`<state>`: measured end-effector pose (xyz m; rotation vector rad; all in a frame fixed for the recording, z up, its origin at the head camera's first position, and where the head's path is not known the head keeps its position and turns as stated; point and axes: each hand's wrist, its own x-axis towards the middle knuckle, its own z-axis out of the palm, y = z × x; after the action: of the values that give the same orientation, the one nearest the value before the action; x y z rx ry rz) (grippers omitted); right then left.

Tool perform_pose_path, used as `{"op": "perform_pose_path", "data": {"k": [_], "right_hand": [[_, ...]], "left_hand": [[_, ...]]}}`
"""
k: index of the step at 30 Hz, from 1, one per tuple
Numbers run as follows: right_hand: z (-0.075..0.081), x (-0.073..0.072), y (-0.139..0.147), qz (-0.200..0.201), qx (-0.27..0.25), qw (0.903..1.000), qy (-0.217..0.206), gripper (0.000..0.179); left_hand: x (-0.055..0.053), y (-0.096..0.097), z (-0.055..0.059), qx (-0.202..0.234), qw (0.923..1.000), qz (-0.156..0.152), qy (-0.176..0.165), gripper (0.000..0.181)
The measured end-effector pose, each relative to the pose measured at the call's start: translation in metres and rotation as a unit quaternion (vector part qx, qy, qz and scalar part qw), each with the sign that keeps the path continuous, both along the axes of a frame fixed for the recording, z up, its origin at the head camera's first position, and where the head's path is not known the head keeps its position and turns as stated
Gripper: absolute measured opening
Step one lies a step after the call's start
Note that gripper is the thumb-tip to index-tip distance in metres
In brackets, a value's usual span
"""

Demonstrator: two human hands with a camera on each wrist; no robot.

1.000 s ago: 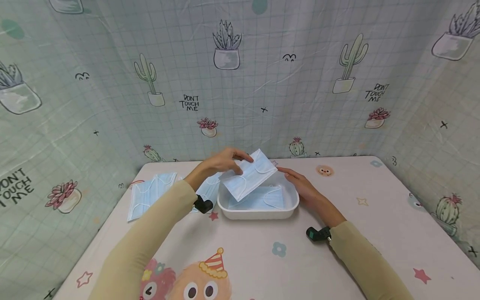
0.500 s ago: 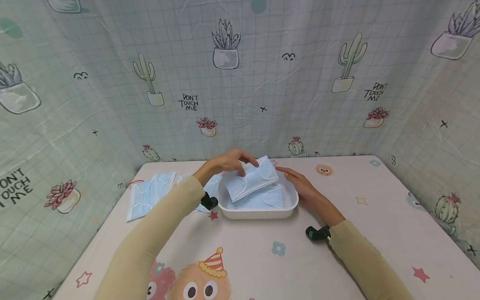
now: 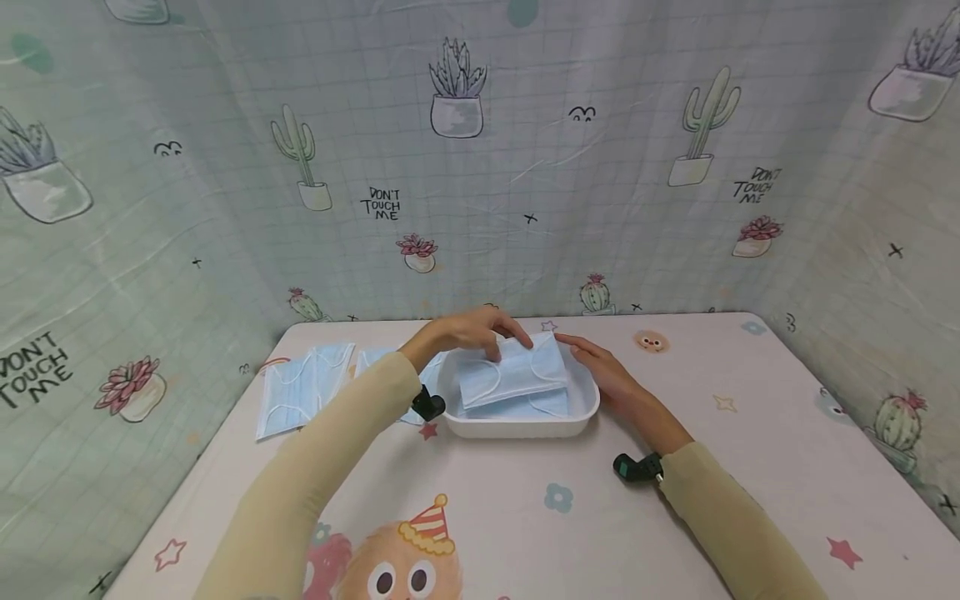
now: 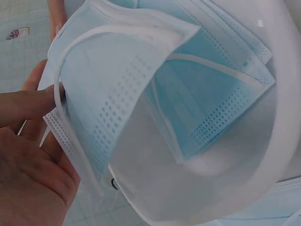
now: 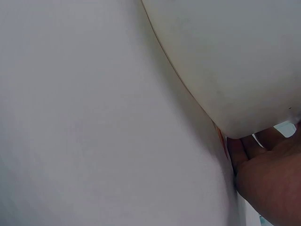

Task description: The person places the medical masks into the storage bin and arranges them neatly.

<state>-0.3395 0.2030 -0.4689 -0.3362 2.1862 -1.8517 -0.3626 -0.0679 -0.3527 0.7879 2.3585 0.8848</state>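
My left hand pinches a light blue face mask by its far edge, over a white plastic box. In the left wrist view the thumb of the left hand presses on the held mask, whose near end hangs tilted above other masks lying in the box. Part of a lower mask shows beneath it from the head view. My right hand rests against the box's right side, index finger stretched along the rim. The right wrist view has the right hand touching the box's outer wall.
Left of the box, more face masks lie on the table: a spread group farther left and others partly hidden behind my left arm. A patterned cloth hangs behind the table.
The held mask has come down and slightly right into the box, turning level over the lower mask. My left hand has moved along with it. The right hand stays in place.
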Motion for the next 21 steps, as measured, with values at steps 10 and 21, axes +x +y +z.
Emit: {"op": "perform_pose_path", "data": {"k": [10,21], "right_hand": [[0.001,0.001,0.001,0.001,-0.002,1.0000,-0.007,0.047],[0.000,0.002,0.002,0.008,-0.018,0.9998,0.007,0.047]], "left_hand": [[-0.002,0.012,-0.007,-0.022,0.9989,-0.035,-0.024,0.050],[-0.006,0.021,-0.016,-0.042,0.9956,-0.069,-0.048,0.051]]}}
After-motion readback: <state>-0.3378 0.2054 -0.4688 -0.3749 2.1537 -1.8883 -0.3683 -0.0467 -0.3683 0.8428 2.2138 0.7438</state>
